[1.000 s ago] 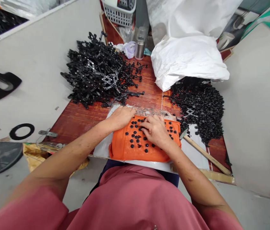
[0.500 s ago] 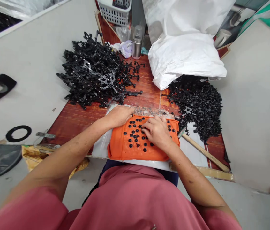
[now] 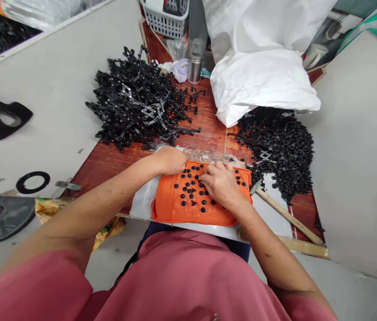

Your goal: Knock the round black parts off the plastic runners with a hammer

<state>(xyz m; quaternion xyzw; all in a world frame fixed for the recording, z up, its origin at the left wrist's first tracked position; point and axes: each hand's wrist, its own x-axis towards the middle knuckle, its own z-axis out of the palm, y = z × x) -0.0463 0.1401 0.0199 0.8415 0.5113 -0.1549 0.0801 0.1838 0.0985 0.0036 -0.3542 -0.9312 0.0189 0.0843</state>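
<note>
An orange cloth [image 3: 171, 211] lies at the table's front edge, dotted with several small round black plastic pieces [image 3: 203, 209]. My left hand [image 3: 171, 160] is closed at the cloth's far left corner; what its fingers hold, if anything, is hidden. Over the right half of the cloth, my right hand [image 3: 221, 183] has its fingers bent and pinched together among the black pieces. Whatever sits between those fingertips is too small to make out. A hammer [image 3: 288, 214] with a wooden handle rests just right of the cloth, its head close to the cloth's edge.
A tall heap of black linked plastic parts [image 3: 135, 102] stands at the back left. Small black pieces form another pile [image 3: 288, 151] on the right, below a white sack [image 3: 262, 84]. A metal bottle [image 3: 195, 67] and a basket [image 3: 168, 24] are behind. Grey panels [image 3: 358, 147] flank the table.
The whole view has shifted slightly. My left hand has curled more at the cloth's far left corner. My right hand stays at nearly the same spot over the black pieces.
</note>
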